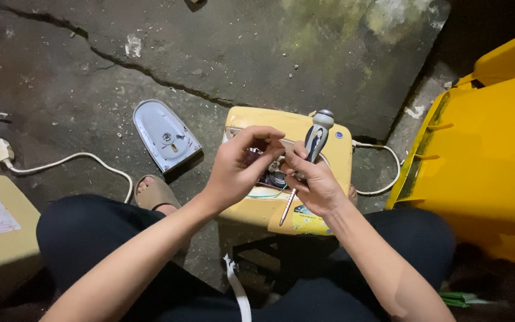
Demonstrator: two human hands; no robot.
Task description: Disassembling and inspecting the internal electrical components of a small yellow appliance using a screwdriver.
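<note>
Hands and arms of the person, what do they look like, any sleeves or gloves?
Both arms are bare to the edge of the picture, with no sleeves showing. The left hand and right hand wear no gloves, and no rings, watch or wristband show.

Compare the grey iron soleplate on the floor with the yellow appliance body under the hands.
The soleplate is grey, flat and pointed; the yellow body is bulky and boxy. The soleplate lies alone on the concrete floor, untouched; the yellow body sits between the person's knees under the left hand and right hand, which holds a screwdriver. The yellow body's wiring is exposed.
</note>
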